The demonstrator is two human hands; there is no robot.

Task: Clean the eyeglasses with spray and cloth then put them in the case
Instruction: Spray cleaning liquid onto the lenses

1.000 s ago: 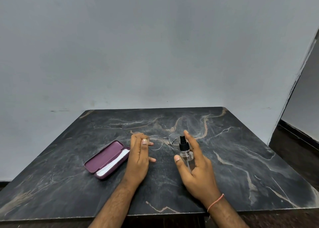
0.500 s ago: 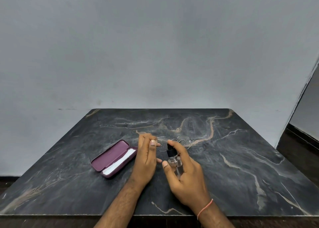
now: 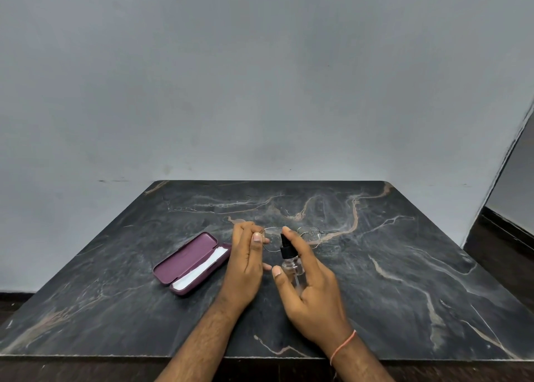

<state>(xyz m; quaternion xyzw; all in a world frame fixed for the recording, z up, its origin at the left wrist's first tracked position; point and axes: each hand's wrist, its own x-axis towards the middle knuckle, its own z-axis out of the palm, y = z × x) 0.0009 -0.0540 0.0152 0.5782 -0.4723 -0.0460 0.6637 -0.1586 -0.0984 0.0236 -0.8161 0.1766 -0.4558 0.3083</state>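
Right hand point(image 3: 310, 292) fingers curled round spray bottle point(image 3: 290, 261), index atop nozzle. Left hand point(image 3: 245, 261) fingers pinched eyeglasses point(image 3: 291, 237) rim, at bottle's 11 o'clock.

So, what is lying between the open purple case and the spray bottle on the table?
In the head view, the left hand lies between the case and the spray bottle, holding the eyeglasses at their left end.
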